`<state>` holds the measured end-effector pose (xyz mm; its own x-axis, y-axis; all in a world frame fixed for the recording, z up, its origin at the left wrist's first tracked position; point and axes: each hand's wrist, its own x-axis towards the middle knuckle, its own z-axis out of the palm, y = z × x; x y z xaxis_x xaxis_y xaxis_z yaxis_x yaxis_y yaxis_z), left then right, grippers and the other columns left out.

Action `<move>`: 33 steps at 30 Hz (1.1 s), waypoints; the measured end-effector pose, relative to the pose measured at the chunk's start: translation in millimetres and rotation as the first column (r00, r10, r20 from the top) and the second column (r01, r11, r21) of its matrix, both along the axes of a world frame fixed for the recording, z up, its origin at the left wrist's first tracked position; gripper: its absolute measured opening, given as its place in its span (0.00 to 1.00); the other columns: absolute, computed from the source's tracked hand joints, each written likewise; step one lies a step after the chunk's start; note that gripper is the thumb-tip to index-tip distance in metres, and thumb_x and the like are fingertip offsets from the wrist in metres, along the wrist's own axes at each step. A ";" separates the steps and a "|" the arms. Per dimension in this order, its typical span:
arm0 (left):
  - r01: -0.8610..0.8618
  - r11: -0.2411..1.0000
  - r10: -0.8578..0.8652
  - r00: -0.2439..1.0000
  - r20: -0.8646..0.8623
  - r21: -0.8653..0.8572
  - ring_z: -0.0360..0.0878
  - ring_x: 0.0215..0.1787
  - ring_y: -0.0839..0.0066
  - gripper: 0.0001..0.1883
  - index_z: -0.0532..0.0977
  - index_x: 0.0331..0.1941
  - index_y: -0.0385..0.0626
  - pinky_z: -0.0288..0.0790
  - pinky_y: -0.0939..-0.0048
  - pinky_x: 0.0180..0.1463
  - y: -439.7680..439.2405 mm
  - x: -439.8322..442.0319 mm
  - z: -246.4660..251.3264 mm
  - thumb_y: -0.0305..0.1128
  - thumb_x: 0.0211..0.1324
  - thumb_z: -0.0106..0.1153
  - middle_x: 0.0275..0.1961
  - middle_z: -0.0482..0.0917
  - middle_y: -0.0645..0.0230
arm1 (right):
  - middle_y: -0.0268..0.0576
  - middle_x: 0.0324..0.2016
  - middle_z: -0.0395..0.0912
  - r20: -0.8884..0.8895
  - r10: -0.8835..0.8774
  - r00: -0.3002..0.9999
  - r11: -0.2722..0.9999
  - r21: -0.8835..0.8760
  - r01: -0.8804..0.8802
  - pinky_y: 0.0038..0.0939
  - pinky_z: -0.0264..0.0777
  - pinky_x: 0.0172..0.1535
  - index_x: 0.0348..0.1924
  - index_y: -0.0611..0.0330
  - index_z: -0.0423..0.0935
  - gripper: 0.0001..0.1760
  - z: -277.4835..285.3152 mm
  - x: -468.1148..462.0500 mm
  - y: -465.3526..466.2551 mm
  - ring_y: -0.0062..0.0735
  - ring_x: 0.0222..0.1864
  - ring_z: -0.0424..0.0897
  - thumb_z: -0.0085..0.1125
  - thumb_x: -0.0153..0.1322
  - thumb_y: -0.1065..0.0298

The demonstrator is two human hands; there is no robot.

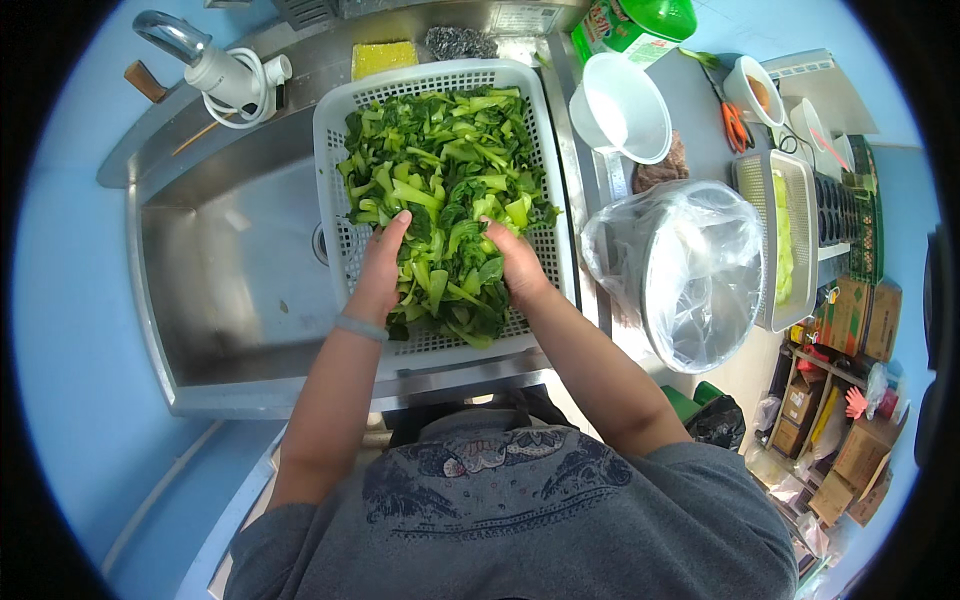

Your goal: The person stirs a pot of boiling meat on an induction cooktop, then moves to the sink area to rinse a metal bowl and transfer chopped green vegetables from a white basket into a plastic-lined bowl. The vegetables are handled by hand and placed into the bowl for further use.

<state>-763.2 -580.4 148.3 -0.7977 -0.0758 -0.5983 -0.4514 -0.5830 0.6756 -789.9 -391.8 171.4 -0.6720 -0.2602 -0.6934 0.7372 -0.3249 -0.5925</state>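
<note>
Chopped leafy greens (442, 150) fill a white perforated plastic basket (324, 157), which rests over the right side of the stainless-steel sink (255, 262). My left hand (380, 266) cups the near heap from its left, thumb on top and fingers buried in the leaves. From the opposite side my right hand (519, 262) grips the same heap, its fingers hidden beneath. Between the two palms, a bunch of cut stems and leaves is held at the basket's near end. A grey band (361, 328) circles my left wrist.
Behind the basket lie a yellow sponge (384, 60) and a steel-wool scrubber (461, 43). A faucet (225, 79) stands back left. To the right are a white plastic tub (611, 112), a bin lined with clear plastic (705, 277), orange-handled scissors (735, 127) and another basket (801, 225).
</note>
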 end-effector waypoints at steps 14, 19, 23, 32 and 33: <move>-0.042 0.999 0.028 0.942 -0.334 -0.034 0.78 0.52 0.69 0.26 0.69 0.58 0.42 0.73 0.67 0.56 19.9 -16.7 162.5 0.46 0.63 0.53 0.54 0.78 0.63 | 0.49 0.46 0.78 -0.443 -0.008 0.896 0.989 -0.134 -0.057 0.31 0.72 0.50 0.53 0.71 0.73 0.32 135.1 -17.8 5.6 0.32 0.46 0.78 0.64 0.66 0.51; -0.055 0.996 0.019 0.897 -0.441 -0.068 0.80 0.49 0.70 0.24 0.72 0.55 0.42 0.74 0.67 0.53 24.0 -20.6 213.3 0.46 0.62 0.55 0.50 0.80 0.65 | 0.48 0.43 0.79 -0.515 -0.019 0.857 0.982 -0.173 -0.082 0.32 0.76 0.43 0.50 0.70 0.73 0.28 182.0 -26.0 6.5 0.33 0.41 0.80 0.63 0.66 0.54; -0.105 0.978 -0.012 0.834 -0.552 -0.181 0.79 0.50 0.70 0.25 0.70 0.56 0.42 0.73 0.67 0.54 29.3 -18.0 244.7 0.46 0.62 0.53 0.52 0.79 0.65 | 0.49 0.42 0.80 -0.619 -0.060 0.783 0.956 -0.262 -0.134 0.33 0.77 0.43 0.50 0.71 0.73 0.29 210.2 -27.9 3.4 0.34 0.41 0.81 0.64 0.66 0.54; -0.069 0.983 -0.055 0.773 -0.632 -0.169 0.80 0.52 0.65 0.25 0.68 0.57 0.37 0.76 0.62 0.56 64.4 -11.0 317.1 0.46 0.65 0.48 0.54 0.78 0.57 | 0.43 0.41 0.79 -0.645 -0.044 0.763 0.895 -0.364 -0.257 0.33 0.77 0.43 0.52 0.60 0.72 0.20 276.9 -17.7 37.0 0.32 0.40 0.80 0.51 0.74 0.55; 0.026 0.994 -0.094 0.674 -0.732 -0.104 0.79 0.52 0.65 0.23 0.72 0.54 0.38 0.75 0.64 0.57 81.2 -7.8 319.4 0.46 0.66 0.48 0.52 0.80 0.58 | 0.43 0.41 0.79 -0.657 -0.055 0.752 0.911 -0.341 -0.231 0.32 0.77 0.41 0.52 0.61 0.72 0.21 284.1 -14.2 49.9 0.32 0.39 0.80 0.51 0.74 0.54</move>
<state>-770.9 -499.2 467.7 -0.9814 -0.0309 0.1896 0.1792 -0.5022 0.8460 -804.0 -342.0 455.5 -0.8731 -0.4833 0.0643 0.2635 -0.5789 -0.7717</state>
